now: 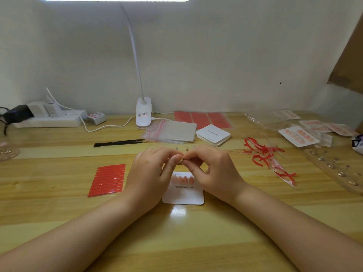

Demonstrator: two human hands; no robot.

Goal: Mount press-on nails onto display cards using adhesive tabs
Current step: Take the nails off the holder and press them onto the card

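Pale wood-grain planks make up the glossy desk [59, 213], lit from above by a white clip-on gooseneck lamp [144, 112] at the back wall. Both hands meet just above the white square display card printed "Handmade Nail" [183, 195], probably so a finished piece can drop straight onto it. The left hand [152, 173] and right hand [214, 169] pinch fingertips together round something tiny and glinting; whether it is a nail, its metal stand or an adhesive tab cannot be told. A row of peach press-on nails [181, 180] already sits on the card's top half, partly hidden by the fingers. The sheet of red adhesive strips [108, 180] lies close to the left wrist, within reach. Black tweezers [119, 143] rest beyond, unused.
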